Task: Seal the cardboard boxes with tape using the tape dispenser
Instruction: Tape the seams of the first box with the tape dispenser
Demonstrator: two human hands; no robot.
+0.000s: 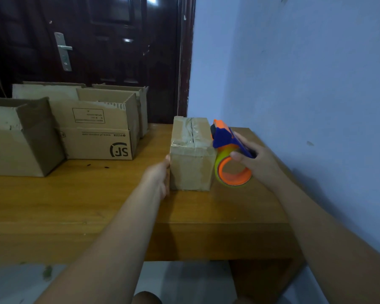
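A small closed cardboard box (191, 154) stands on the wooden table (97, 205), with clear tape across its top seam. My left hand (160, 176) lies flat against the box's left side, fingers straight. My right hand (255, 163) grips the blue handle of an orange and blue tape dispenser (230, 154), which carries a roll of clear tape. The dispenser sits against the box's right side, its orange head level with the top right edge.
Several open cardboard boxes (97, 130) stand at the back left of the table, one (18, 139) at the far left. A dark door (92, 51) is behind them. A pale blue wall (305, 84) runs along the table's right side.
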